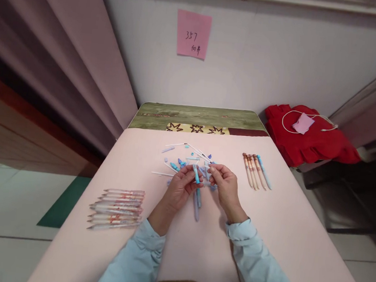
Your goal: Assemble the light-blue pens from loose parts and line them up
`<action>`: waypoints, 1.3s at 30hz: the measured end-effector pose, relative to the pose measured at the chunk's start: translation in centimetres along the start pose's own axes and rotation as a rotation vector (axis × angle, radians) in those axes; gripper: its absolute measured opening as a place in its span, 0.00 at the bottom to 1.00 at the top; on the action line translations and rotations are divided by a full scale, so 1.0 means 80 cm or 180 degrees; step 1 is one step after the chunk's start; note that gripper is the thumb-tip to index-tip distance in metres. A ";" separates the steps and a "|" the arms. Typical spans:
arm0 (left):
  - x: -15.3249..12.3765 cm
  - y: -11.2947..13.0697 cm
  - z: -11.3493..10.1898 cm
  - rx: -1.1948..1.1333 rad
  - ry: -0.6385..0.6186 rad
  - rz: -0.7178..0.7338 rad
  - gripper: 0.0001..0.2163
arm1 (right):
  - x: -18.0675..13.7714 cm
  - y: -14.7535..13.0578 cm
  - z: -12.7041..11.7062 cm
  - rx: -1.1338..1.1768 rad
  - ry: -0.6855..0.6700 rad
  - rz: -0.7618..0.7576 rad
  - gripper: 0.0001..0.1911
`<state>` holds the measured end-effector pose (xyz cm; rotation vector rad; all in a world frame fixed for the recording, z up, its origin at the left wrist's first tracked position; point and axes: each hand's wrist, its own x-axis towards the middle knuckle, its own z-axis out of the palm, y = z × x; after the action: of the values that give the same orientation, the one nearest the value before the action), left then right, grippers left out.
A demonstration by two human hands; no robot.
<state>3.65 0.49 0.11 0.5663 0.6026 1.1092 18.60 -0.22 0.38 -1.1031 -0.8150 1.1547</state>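
Observation:
My left hand [180, 188] is closed round a light blue pen barrel [196, 174] held upright over the middle of the pink table [285, 239]. My right hand [223, 184] is pinched shut on a thin white refill [196, 150] that slants up and left from its fingertips. Both hands nearly touch. Below them lie two blue and lilac pen barrels [197, 204]. Behind the hands is a scatter of small blue pen parts and refills [181, 162].
A stack of several white and red patterned pens [116, 209] lies at the table's left. Several brown pens and one blue [256, 171] lie in a row at the right. A red cloth [308, 137] sits on a seat beyond the right edge.

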 end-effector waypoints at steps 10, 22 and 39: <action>0.000 0.000 0.001 -0.0084 -0.0100 -0.0193 0.11 | 0.002 0.001 -0.002 -0.0052 -0.0020 0.0020 0.14; -0.001 -0.003 0.000 0.0247 -0.0206 -0.0172 0.13 | 0.000 -0.006 -0.003 -0.0132 -0.0079 -0.0046 0.14; 0.002 -0.001 -0.001 0.0273 0.0028 0.0079 0.10 | -0.003 -0.006 -0.007 -0.0538 -0.0290 -0.0279 0.13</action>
<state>3.71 0.59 -0.06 0.6447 0.6547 1.1134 19.17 -0.62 0.70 -1.1476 -1.0375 1.0837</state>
